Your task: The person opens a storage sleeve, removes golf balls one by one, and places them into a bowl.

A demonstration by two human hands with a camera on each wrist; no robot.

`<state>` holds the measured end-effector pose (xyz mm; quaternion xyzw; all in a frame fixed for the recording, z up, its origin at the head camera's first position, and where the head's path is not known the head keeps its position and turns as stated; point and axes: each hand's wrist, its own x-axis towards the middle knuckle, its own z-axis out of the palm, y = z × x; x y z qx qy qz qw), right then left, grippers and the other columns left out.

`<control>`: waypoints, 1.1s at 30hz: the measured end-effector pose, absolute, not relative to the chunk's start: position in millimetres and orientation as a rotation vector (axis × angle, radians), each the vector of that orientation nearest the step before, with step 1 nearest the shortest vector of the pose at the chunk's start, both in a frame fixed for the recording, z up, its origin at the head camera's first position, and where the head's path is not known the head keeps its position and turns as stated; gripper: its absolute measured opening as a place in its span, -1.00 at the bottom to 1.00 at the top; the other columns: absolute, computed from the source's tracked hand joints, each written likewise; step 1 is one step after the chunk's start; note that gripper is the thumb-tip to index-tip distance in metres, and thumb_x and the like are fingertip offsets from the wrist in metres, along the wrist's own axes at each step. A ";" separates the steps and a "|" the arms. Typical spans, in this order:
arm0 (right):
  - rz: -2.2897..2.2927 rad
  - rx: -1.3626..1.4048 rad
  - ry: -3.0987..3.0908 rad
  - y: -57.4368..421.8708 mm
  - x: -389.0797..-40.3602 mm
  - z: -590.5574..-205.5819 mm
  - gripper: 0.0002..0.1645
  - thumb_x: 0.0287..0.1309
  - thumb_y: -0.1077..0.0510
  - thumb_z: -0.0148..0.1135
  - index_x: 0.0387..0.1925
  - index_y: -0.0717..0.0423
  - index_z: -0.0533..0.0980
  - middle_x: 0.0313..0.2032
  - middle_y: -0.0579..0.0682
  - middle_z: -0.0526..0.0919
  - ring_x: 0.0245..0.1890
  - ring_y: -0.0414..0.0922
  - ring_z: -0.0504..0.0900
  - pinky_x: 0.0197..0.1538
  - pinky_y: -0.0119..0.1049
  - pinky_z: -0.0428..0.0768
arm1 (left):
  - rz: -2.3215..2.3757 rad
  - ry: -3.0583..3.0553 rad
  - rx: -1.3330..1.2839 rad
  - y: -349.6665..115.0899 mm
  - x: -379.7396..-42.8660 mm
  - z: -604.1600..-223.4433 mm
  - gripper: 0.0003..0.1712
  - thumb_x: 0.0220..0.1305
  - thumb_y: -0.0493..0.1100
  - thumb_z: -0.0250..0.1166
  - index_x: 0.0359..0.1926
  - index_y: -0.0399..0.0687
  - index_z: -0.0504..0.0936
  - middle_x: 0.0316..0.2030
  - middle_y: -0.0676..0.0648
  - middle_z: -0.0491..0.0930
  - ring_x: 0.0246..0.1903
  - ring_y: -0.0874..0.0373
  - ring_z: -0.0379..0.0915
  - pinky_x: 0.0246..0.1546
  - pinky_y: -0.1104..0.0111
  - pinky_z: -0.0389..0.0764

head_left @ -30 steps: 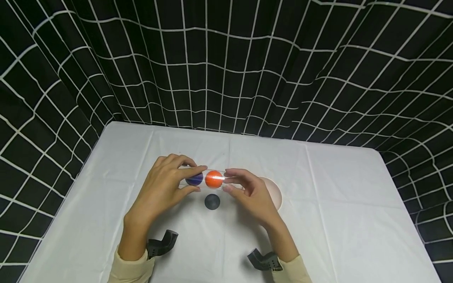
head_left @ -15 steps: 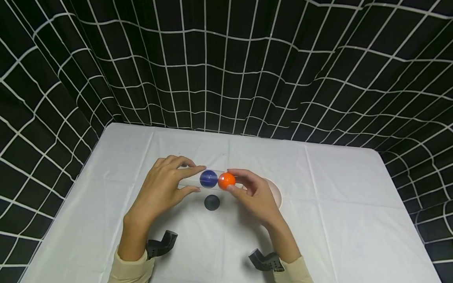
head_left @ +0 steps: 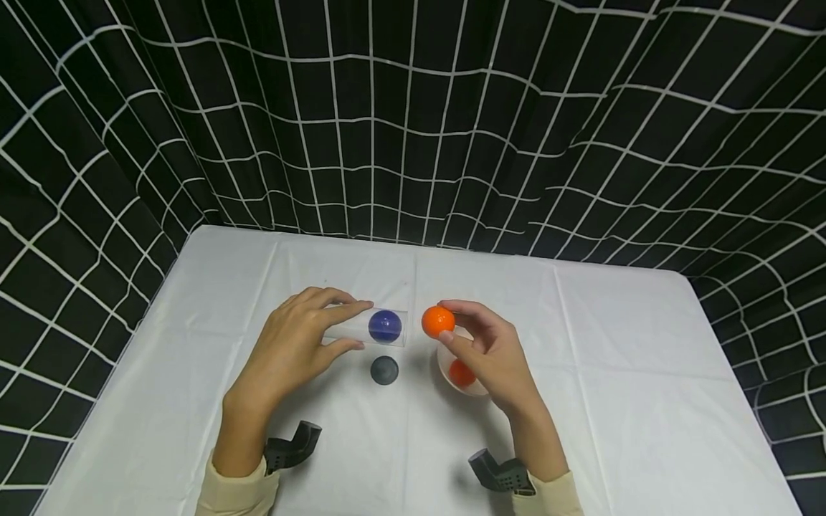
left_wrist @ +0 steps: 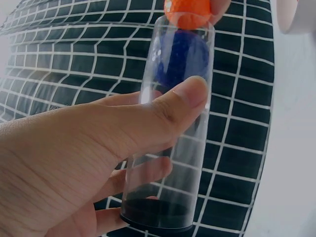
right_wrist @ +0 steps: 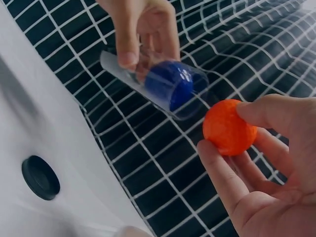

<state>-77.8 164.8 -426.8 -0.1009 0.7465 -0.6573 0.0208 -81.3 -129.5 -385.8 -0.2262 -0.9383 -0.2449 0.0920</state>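
Clear tube (head_left: 353,330) held sideways, dark blue ball (head_left: 385,327) inside near its open end, bright orange ball (head_left: 438,323) just outside

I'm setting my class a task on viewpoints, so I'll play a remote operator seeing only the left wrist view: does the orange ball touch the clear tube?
Observer: No, the head view shows a gap between the clear tube and the orange ball.
Operator: What's in the bowl?
Observer: At least one red-orange ball; the right hand hides part of the bowl in the head view.
Operator: Anything on the table near the tube?
Observer: Yes, a dark round cap, just below the tube in the head view.
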 end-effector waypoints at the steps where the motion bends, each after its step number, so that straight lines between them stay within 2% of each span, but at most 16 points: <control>1: -2.042 -0.319 2.320 167.1 -78.2 -426.7 -0.51 0.32 0.30 0.39 0.26 0.20 0.58 0.11 -0.21 0.73 0.15 -0.25 0.69 0.18 -0.49 0.67 | -0.734 -2.787 -0.672 -129.2 -81.3 -385.6 -0.39 0.16 0.05 0.62 0.26 0.32 0.73 0.11 0.06 0.73 0.20 -0.01 0.62 0.22 -0.02 0.65; 13: -2.048 -0.309 2.344 187.3 -77.2 -421.4 -0.50 0.31 0.34 0.39 0.26 0.24 0.56 0.10 -0.18 0.72 0.15 -0.22 0.70 0.15 -0.46 0.72 | -0.735 -2.772 -0.688 -129.0 -80.8 -386.5 -0.40 0.16 0.04 0.62 0.25 0.32 0.74 0.11 0.06 0.73 0.20 0.02 0.62 0.28 0.00 0.58; 20: -1.977 -0.329 2.418 194.4 -75.1 -417.1 -0.52 0.30 0.33 0.41 0.23 0.21 0.57 0.08 -0.14 0.72 0.11 -0.23 0.72 0.20 -0.45 0.70 | -0.726 -2.758 -0.689 -130.3 -80.5 -386.0 -0.41 0.18 0.05 0.60 0.26 0.30 0.73 0.10 0.06 0.73 0.18 0.02 0.62 0.28 0.02 0.58; 29: -1.837 -0.331 2.513 203.8 -74.2 -416.7 -0.53 0.28 0.33 0.44 0.21 0.17 0.58 0.15 0.08 0.67 0.11 -0.32 0.70 0.14 -0.48 0.72 | -0.736 -2.763 -0.693 -131.9 -80.9 -385.6 -0.39 0.20 0.06 0.58 0.29 0.32 0.71 0.12 0.05 0.72 0.21 0.01 0.62 0.30 0.00 0.56; 33: -1.731 -0.313 2.611 206.8 -74.2 -417.0 -0.54 0.27 0.32 0.44 0.18 0.14 0.60 0.14 0.09 0.68 0.10 -0.36 0.68 0.12 -0.50 0.72 | -0.736 -2.761 -0.692 -132.1 -81.0 -385.5 -0.39 0.20 0.06 0.58 0.29 0.32 0.71 0.11 0.05 0.72 0.21 0.02 0.61 0.31 0.00 0.56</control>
